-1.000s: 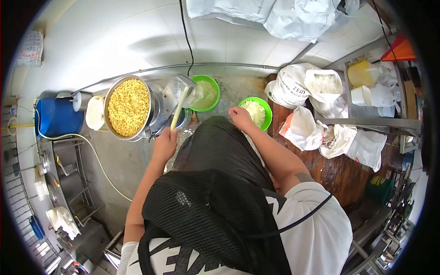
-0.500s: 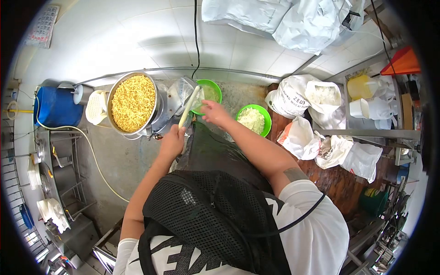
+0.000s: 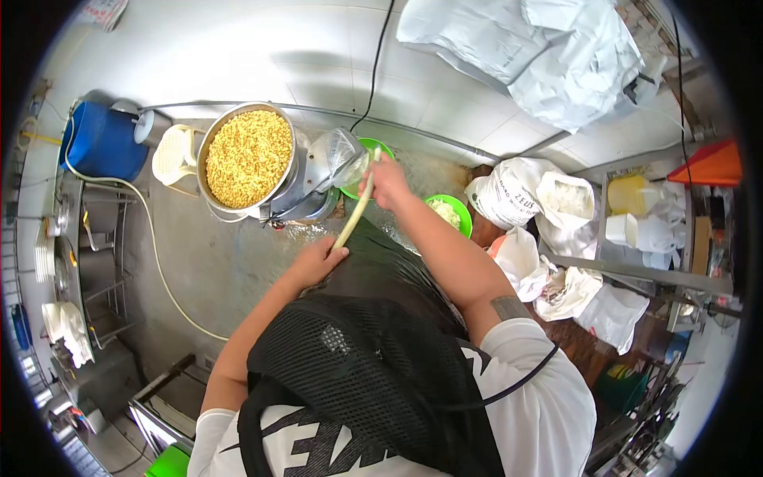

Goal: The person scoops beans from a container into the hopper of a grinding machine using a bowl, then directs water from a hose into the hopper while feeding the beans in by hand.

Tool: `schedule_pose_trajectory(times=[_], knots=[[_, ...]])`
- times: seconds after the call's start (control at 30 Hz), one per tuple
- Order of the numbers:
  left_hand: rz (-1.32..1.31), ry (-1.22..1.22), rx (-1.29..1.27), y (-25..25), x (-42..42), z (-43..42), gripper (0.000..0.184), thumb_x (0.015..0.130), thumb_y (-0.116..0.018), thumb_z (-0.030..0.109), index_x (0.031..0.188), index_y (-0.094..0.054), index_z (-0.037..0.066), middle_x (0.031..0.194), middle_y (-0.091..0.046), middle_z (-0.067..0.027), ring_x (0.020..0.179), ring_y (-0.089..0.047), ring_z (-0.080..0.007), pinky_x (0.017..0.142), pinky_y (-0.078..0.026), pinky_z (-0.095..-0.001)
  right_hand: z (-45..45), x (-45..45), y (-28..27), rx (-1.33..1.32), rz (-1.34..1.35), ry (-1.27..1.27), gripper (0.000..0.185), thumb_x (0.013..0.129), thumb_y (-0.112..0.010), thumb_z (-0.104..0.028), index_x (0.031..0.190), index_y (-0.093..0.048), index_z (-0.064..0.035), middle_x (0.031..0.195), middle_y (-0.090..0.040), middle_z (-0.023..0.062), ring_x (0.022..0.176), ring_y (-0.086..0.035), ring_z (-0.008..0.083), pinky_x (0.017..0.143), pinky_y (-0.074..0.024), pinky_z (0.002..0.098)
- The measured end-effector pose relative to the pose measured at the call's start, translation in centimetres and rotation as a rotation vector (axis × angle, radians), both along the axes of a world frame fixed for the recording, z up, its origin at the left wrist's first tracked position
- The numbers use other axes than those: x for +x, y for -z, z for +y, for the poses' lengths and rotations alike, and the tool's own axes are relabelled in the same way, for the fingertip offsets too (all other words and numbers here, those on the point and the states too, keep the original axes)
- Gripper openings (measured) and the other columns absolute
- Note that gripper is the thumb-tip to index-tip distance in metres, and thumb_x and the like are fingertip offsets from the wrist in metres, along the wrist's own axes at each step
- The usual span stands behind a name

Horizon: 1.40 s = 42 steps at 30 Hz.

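Note:
A long pale stick (image 3: 358, 213) slants across in front of my apron. My left hand (image 3: 318, 261) closes round its lower end, near my body. My right hand (image 3: 387, 183) grips it near the upper end, fingers wrapped around it. Just beyond the right hand, a clear plastic bag (image 3: 347, 155) hangs from the outlet of a metal machine (image 3: 308, 171). Behind the bag and hand, a green basin (image 3: 373, 146) is partly hidden. On top of the machine is a wide metal bowl (image 3: 203, 171) full of yellow beans or grains (image 3: 248, 157).
To the right, a second green basin (image 3: 463, 208) holds pale crumbly stuff (image 3: 444, 211), partly behind my forearm. White sacks (image 3: 509, 191) stand farther right. A cream plastic stool (image 3: 173, 155) and blue barrel (image 3: 103, 143) are at left, with a hose (image 3: 159, 262) across the floor.
My right hand, earlier loose beside the stick, now grips its upper part. The left hand has come lower, closer to my body, with the stick. The whole view has shifted slightly.

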State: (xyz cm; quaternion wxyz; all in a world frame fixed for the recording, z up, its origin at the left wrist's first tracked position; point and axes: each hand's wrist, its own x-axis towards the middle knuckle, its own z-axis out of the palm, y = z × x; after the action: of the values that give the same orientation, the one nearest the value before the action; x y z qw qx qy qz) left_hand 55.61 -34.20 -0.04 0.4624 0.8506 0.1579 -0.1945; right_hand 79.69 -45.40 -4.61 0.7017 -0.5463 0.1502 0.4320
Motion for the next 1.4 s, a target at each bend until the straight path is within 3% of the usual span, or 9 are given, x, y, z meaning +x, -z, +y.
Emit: schedule_pose_trajectory(times=[0.27, 0.43, 0.5, 0.67, 0.83, 1.0, 1.17, 1.33, 1.4], knots=[[0.239, -0.015, -0.149, 3.6, -5.8, 1.8, 0.055, 0.101, -0.062, 0.053, 0.117, -0.067, 0.000, 0.107, -0.071, -0.0221, 0.100, -0.068, -0.0368, 0.088, -0.052, -0.0448, -2.7, 4.3, 3.0, -0.105, 0.003, -0.124, 0.022, 0.104, -0.042, -0.013, 0.124, -0.051, -0.0157, 0.080, -0.053, 0.0054, 0.058, -0.053, 0.0217, 0.055, -0.0512, 0.0469], [0.184, -0.063, -0.079, 6.3, -10.5, 4.0, 0.069, 0.096, -0.063, 0.065, 0.120, -0.067, 0.001, 0.115, -0.071, -0.0249, 0.107, -0.068, -0.0378, 0.092, -0.052, -0.0458, -3.9, 7.0, 1.7, -0.188, -0.014, -0.179, 0.026, 0.107, -0.044, -0.019, 0.132, -0.050, -0.0169, 0.080, -0.053, 0.0026, 0.055, -0.049, 0.0164, 0.054, -0.0482, 0.0414], [0.273, -0.131, -0.012, 6.8, -12.9, 5.4, 0.070, 0.093, -0.065, 0.067, 0.114, -0.069, 0.001, 0.113, -0.073, -0.0250, 0.105, -0.069, -0.0390, 0.091, -0.052, -0.0459, -4.6, 8.6, 1.4, -0.203, 0.014, -0.140, 0.036, 0.107, -0.046, -0.019, 0.143, -0.049, -0.0182, 0.078, -0.053, 0.0016, 0.054, -0.047, 0.0152, 0.053, -0.0471, 0.0394], [0.228, -0.282, 0.054, -0.2, -13.0, 5.4, 0.067, 0.093, -0.067, 0.066, 0.098, -0.070, 0.000, 0.092, -0.071, -0.0254, 0.087, -0.067, -0.0414, 0.079, -0.052, -0.0483, -5.0, 9.1, 0.7, -0.208, -0.006, -0.203, 0.034, 0.108, -0.051, -0.023, 0.141, -0.052, -0.0165, 0.073, -0.053, 0.0006, 0.051, -0.045, 0.0130, 0.048, -0.0444, 0.0331], [0.098, -0.328, 0.218, -6.1, -12.1, 5.9, 0.067, 0.091, -0.071, 0.064, 0.084, -0.065, -0.002, 0.076, -0.064, -0.0247, 0.071, -0.063, -0.0400, 0.066, -0.049, -0.0476, -5.1, 9.5, -0.1, -0.099, 0.043, -0.174, 0.018, 0.106, -0.057, -0.021, 0.122, -0.054, -0.0112, 0.075, -0.057, 0.0037, 0.051, -0.049, 0.0145, 0.047, -0.0466, 0.0341], [0.071, -0.297, 0.412, -10.4, -11.0, 5.9, 0.064, 0.089, -0.077, 0.058, 0.076, -0.062, -0.003, 0.072, -0.062, -0.0222, 0.066, -0.062, -0.0384, 0.062, -0.048, -0.0476, -4.6, 10.5, 0.1, -0.064, 0.094, -0.130, 0.018, 0.105, -0.057, -0.016, 0.120, -0.053, -0.0078, 0.074, -0.059, 0.0060, 0.052, -0.052, 0.0157, 0.045, -0.0484, 0.0307], [-0.005, -0.278, 0.347, -9.4, -11.3, 4.7, 0.065, 0.088, -0.077, 0.059, 0.076, -0.061, -0.003, 0.071, -0.061, -0.0215, 0.066, -0.062, -0.0390, 0.062, -0.047, -0.0478, -4.9, 11.4, 1.6, -0.088, 0.155, -0.109, 0.015, 0.103, -0.055, -0.013, 0.115, -0.054, -0.0045, 0.069, -0.057, 0.0059, 0.050, -0.050, 0.0150, 0.041, -0.0466, 0.0253], [0.082, -0.340, 0.157, -6.3, -13.4, 3.4, 0.066, 0.092, -0.071, 0.062, 0.081, -0.063, -0.003, 0.069, -0.060, -0.0202, 0.067, -0.064, -0.0339, 0.064, -0.048, -0.0465, -5.7, 8.9, 2.9, -0.290, -0.051, -0.291, 0.010, 0.099, -0.054, -0.013, 0.102, -0.059, -0.0057, 0.065, -0.054, 0.0051, 0.045, -0.045, 0.0148, 0.040, -0.0397, 0.0322], [0.076, -0.329, 0.169, -5.8, -13.9, 3.2, 0.065, 0.095, -0.068, 0.061, 0.083, -0.064, -0.002, 0.070, -0.061, -0.0212, 0.068, -0.065, -0.0363, 0.065, -0.048, -0.0475, -6.3, 8.7, 3.7, -0.335, -0.103, -0.376, 0.015, 0.098, -0.055, -0.012, 0.111, -0.059, -0.0070, 0.068, -0.054, 0.0050, 0.047, -0.046, 0.0138, 0.041, -0.0403, 0.0320]])
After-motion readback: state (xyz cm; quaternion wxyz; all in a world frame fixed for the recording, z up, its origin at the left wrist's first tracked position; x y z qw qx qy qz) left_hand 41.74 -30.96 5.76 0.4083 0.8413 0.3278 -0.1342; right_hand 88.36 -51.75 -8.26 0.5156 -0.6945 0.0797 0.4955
